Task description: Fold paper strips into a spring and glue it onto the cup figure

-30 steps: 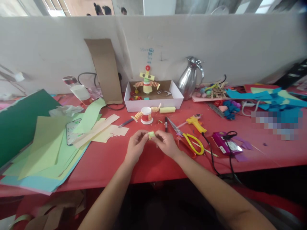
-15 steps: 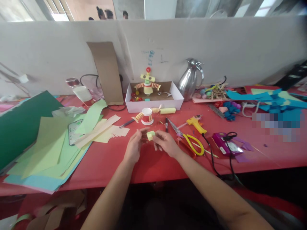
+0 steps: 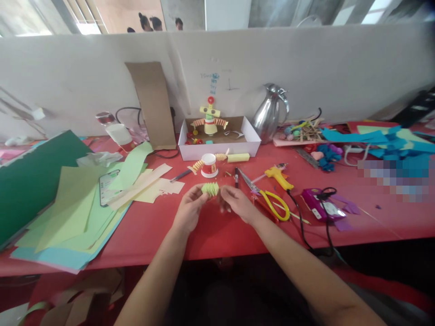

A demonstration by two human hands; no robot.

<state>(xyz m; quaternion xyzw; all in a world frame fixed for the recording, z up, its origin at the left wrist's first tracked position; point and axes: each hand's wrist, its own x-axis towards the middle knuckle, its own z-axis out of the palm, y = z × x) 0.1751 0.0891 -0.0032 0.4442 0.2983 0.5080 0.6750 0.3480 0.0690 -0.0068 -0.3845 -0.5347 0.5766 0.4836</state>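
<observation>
A pale green paper strip folded into an accordion spring [image 3: 210, 189] is pinched at its left end by my left hand [image 3: 189, 209], its pleats fanned apart. Close beside the right end of the spring is my right hand [image 3: 239, 206], fingers bent and partly blurred; whether they touch the paper I cannot tell. Just beyond the hands stands an upside-down paper cup [image 3: 209, 165] in red and white, with accordion-folded paper arms on both sides. A rolled yellow paper tube [image 3: 238, 157] lies to its right.
Scissors [image 3: 272, 199] with yellow handles, a black marker [image 3: 236, 177], a yellow glue gun [image 3: 279, 177] and a purple box [image 3: 321, 204] with a cable lie right. Paper sheets [image 3: 71, 213] and a phone [image 3: 108, 186] lie left. Behind are a white box [image 3: 219, 151] holding a paper figure and a steel jug [image 3: 270, 113].
The folded paper has gone from a compact block between both hands to a fanned-out spring in my left hand. My right hand has shifted slightly to the right of it.
</observation>
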